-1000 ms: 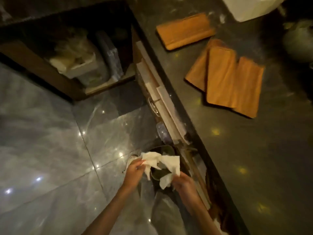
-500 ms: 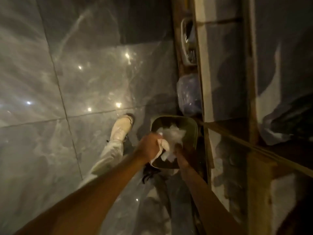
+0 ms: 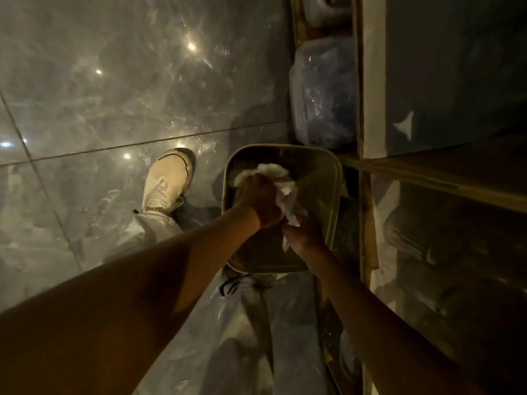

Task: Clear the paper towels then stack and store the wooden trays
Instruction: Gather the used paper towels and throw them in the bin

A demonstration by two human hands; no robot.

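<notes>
I look straight down at a green waste bin [image 3: 332, 178] on the floor beside the counter's shelves. A wad of white paper towels [image 3: 281, 178] sits in the bin's mouth. My left hand [image 3: 261, 202] is closed over the wad and presses it down. My right hand [image 3: 303, 235] grips the wad's lower end at the bin's near side. The wooden trays are out of view.
Glossy grey floor tiles [image 3: 114, 95] spread to the left. My shoe [image 3: 168, 181] stands just left of the bin. Open shelving [image 3: 370, 109] on the right holds plastic-wrapped bundles [image 3: 323, 92], one directly behind the bin.
My view has tipped from the counter and trays down to the floor. Both hands have carried the paper towels down into the bin's mouth.
</notes>
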